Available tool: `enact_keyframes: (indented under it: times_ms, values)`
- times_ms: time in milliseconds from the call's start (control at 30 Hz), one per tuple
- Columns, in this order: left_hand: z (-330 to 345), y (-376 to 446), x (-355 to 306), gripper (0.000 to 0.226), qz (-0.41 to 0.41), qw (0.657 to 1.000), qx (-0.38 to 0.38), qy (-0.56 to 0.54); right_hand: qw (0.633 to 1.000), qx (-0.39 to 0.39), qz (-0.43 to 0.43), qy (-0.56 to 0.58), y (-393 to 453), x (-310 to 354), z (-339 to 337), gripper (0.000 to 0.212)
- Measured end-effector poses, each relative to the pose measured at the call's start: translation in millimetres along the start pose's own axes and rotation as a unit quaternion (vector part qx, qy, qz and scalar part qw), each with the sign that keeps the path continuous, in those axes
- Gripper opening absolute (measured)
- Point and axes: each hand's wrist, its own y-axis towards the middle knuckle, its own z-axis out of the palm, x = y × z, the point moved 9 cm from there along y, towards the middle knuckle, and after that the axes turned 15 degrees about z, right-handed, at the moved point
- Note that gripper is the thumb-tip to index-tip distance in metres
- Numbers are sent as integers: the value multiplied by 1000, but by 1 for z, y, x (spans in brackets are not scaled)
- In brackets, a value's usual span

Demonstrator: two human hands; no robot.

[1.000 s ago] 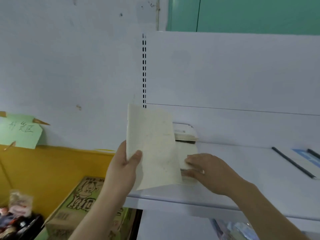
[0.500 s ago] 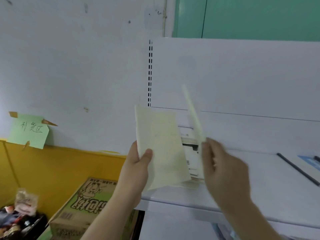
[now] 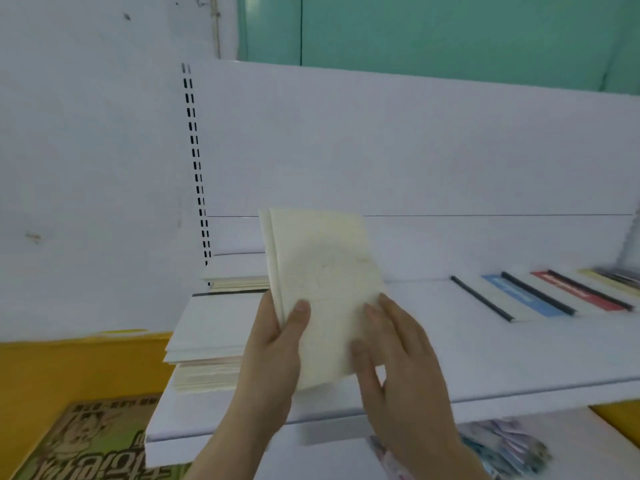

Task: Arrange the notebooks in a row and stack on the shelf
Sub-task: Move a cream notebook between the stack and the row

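While left hand [image 3: 273, 344] grips notebooks [image 3: 322, 289], right hand [image 3: 394, 355] touches them.

I'm looking into a small shop, likely its stockroom corner. Behind the notebooks [image 3: 322, 289] I grip runs a white retail shelf [image 3: 502, 358] with a slotted upright [image 3: 197, 168] for adjustable brackets. Right of my grip, bound books [image 3: 540, 299] lie displayed in a row; left, a stack [image 3: 207, 351] of stock. Below left sits a printed carton [image 3: 93, 441] against a yellow wall [image 3: 69, 368].
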Motion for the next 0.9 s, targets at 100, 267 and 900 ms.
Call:
enact_keyframes:
  times_ms: [100, 267, 900]
  values:
    - [34, -2, 12, 22, -16, 999, 42, -21, 969, 113, 196, 94, 20, -58, -13, 48]
    - [96, 1, 45, 17, -49, 996, 73, 33, 951, 137, 231, 152, 38, -99, -50, 32]
    - [277, 79, 214, 48, -33, 845, 177, 504, 968, 187, 89, -140, 198, -329, 0, 44]
